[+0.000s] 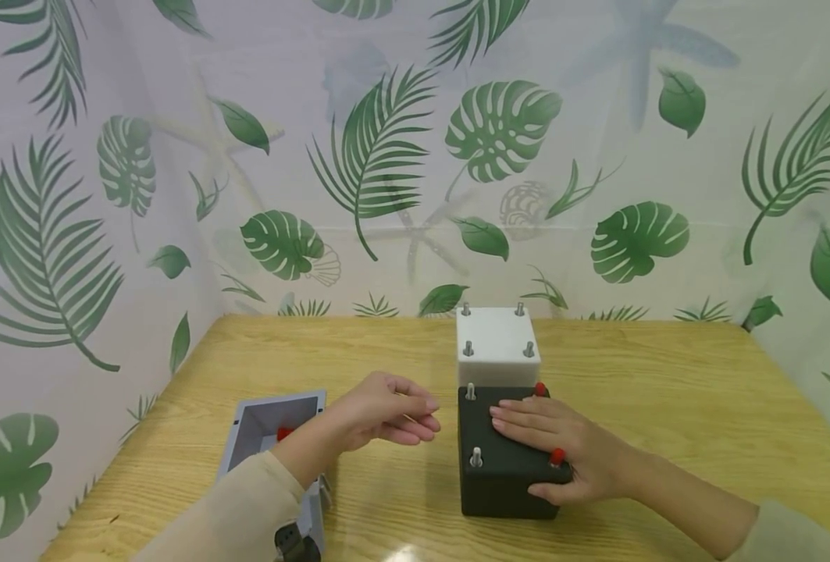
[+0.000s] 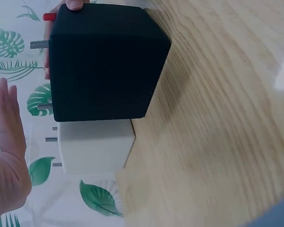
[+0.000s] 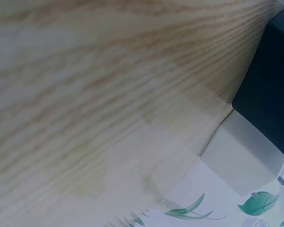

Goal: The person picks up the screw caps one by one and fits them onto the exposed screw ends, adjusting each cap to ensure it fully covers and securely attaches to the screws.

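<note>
A black block (image 1: 509,437) stands on the table, with a bolt upright at each top corner. Red caps (image 1: 558,456) cover its two right-hand bolts; the left-hand bolts (image 1: 476,457) are bare metal. My right hand (image 1: 576,449) rests on the block's top, fingers laid straight across it, thumb down at its near side. To the left of the block, my left hand (image 1: 390,414) hovers with thumb and index tips close together. I cannot tell whether something small sits between them. In the left wrist view this left hand (image 2: 9,151) shows at the edge, apart from the block.
A white block (image 1: 499,336) with bare bolts stands right behind the black one. At the left, a grey tray (image 1: 246,414) with something red (image 1: 284,433) inside is partly hidden by my left forearm. A leaf-patterned cloth (image 1: 386,156) hangs behind the wooden table (image 1: 372,343).
</note>
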Action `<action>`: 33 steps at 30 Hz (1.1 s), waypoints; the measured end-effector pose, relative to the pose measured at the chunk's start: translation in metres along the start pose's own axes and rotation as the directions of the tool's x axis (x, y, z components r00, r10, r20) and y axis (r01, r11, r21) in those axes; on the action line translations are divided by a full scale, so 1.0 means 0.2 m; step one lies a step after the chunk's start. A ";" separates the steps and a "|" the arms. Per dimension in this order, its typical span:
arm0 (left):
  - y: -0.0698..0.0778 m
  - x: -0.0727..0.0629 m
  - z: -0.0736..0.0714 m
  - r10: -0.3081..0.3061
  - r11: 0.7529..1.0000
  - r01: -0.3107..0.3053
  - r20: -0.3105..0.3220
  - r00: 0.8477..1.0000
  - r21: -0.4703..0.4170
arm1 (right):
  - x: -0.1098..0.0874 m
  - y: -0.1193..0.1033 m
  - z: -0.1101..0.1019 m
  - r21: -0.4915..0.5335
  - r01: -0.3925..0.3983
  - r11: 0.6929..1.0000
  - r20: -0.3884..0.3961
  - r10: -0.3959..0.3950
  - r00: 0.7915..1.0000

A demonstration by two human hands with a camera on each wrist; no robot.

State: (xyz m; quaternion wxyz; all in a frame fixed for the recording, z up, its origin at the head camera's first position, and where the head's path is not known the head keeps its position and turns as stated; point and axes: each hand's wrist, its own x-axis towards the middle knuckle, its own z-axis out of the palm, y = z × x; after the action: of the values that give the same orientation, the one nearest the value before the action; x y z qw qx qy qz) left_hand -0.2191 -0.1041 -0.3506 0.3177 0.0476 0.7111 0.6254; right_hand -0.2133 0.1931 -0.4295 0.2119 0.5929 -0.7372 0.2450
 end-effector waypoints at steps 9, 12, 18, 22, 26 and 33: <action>-0.05 -0.07 -0.11 -0.036 0.995 0.031 -0.055 0.998 -0.090 | -0.01 0.00 0.00 0.001 0.004 1.000 -0.002 -0.004 1.000; -0.05 -0.10 -0.14 -0.039 0.994 0.031 -0.067 0.997 -0.106 | -0.01 0.00 0.00 0.002 0.009 1.000 -0.005 -0.009 1.000; -0.06 -0.17 -0.22 -0.029 0.988 0.013 -0.100 0.995 -0.156 | -0.01 0.00 0.00 0.000 0.005 1.000 -0.008 -0.005 1.000; -0.07 -0.20 -0.28 -0.032 0.982 0.008 -0.120 0.992 -0.190 | 0.00 0.00 0.00 -0.001 0.002 1.000 -0.006 -0.002 1.000; -0.10 -0.23 -0.34 -0.039 0.985 0.019 -0.114 0.993 -0.174 | 0.00 0.00 0.00 0.001 0.005 1.000 -0.008 -0.005 1.000; -0.16 -0.26 -0.45 -0.058 0.983 0.032 -0.141 0.988 -0.182 | 0.00 0.00 0.00 0.008 0.014 1.000 -0.011 -0.014 1.000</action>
State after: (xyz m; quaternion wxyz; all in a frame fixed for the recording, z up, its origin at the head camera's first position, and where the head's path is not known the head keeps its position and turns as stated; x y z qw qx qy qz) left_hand -0.2130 -0.2130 -0.3588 0.2819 -0.0429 0.6742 0.6812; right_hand -0.2135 0.1926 -0.4295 0.2156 0.5976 -0.7308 0.2497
